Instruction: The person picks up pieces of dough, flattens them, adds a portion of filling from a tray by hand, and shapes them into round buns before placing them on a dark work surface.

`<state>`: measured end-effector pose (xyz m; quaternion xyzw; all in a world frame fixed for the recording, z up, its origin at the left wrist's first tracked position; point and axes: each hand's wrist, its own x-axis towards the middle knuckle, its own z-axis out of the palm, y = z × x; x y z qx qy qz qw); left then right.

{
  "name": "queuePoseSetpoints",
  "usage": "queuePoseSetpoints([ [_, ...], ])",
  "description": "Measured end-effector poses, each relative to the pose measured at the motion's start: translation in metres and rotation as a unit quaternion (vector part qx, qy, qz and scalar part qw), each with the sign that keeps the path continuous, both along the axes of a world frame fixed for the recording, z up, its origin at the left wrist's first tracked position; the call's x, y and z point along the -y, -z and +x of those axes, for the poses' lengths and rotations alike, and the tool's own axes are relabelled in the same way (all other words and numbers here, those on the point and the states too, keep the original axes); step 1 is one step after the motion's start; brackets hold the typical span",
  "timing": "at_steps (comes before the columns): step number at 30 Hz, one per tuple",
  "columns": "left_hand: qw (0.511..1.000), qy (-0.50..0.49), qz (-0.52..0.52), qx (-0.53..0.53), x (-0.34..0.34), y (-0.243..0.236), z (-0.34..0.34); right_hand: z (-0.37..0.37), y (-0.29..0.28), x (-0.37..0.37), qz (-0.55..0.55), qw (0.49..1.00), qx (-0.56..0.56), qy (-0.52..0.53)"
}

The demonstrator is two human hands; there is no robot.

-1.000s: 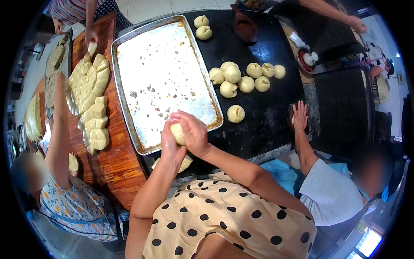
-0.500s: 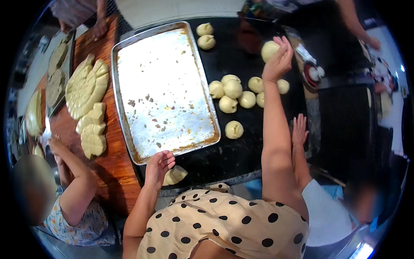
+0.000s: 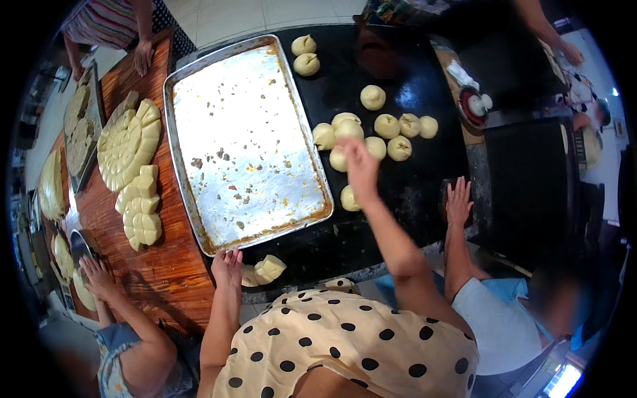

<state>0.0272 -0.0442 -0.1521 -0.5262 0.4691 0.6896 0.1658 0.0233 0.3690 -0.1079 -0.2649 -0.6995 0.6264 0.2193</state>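
My right hand (image 3: 360,169), smeared by motion, reaches over a group of pale dough balls (image 3: 387,126) on the black tabletop (image 3: 411,192). Its fingers are at the balls on the group's left side and partly cover them; whether they grip one does not show. A single dough ball (image 3: 373,97) sits just beyond the group. My left hand (image 3: 227,266) is by the near left corner of a large metal baking tray (image 3: 255,142), palm up with fingers loosely curled and nothing visible in them. Cut dough pieces (image 3: 269,269) lie just right of it.
Two dough balls (image 3: 305,54) rest beyond the tray's right side. On the wooden table (image 3: 179,265) at left lies scored dough (image 3: 131,149). A co-worker's hand (image 3: 458,200) is flat at the right edge; another's hands (image 3: 97,278) are at left. A red dish (image 3: 472,107) stands at right.
My right hand has let go of a dough ball beyond the group and swung back left and nearer. My left hand has shifted slightly left and nearer, its fingers more curled.
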Motion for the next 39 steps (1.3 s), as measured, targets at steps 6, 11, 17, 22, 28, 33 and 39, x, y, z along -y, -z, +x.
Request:
queuePoseSetpoints([
  [6,0.997,-0.038,0.067,0.004,0.008,0.009,-0.011,0.119,0.011,0.101,-0.212,0.971,0.087,-0.065],
  [11,0.994,-0.036,0.101,0.014,0.017,0.023,-0.019,0.15,0.015,0.121,-0.397,0.876,0.22,-0.162],
  [17,0.993,-0.011,0.11,-0.036,0.015,-0.016,-0.031,0.129,0.016,0.119,-0.525,0.827,0.18,-0.091],
  [22,0.968,0.068,0.213,-0.109,0.014,-0.058,-0.035,0.101,0.014,0.113,-0.591,0.806,-0.032,-0.027],
  [28,0.953,0.104,0.238,-0.154,0.02,-0.081,-0.022,0.075,-0.005,0.091,-0.549,0.833,-0.069,0.014],
  [33,0.951,0.11,0.23,-0.172,0.028,-0.091,-0.006,0.085,-0.023,0.092,-0.513,0.855,-0.077,0.005],
  [39,0.938,0.126,0.226,-0.233,0.053,-0.124,0.061,0.134,-0.087,0.124,-0.443,0.888,-0.124,0.004],
])
